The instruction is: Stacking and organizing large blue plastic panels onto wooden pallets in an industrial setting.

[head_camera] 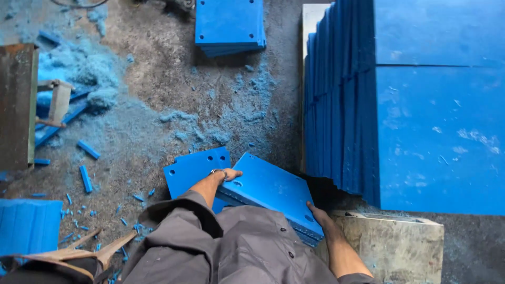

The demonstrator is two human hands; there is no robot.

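At lower centre of the frame, your left hand and right hand clamp opposite edges of a tilted blue plastic panel, just beside the upright stacked sheets at right.

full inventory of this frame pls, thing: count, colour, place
held plates: small stack, blue, floor centre, tilted
flat plates: a few, blue, under left hand
far stack: one, blue, top centre
upright plates: many, blue, on edge, right
big sheets: two, blue, far right
block: one, grey, lower right
shavings: heaps, blue, upper left
offcuts: many, blue, left floor
left hand: on held plates' upper edge
right hand: on their lower right edge
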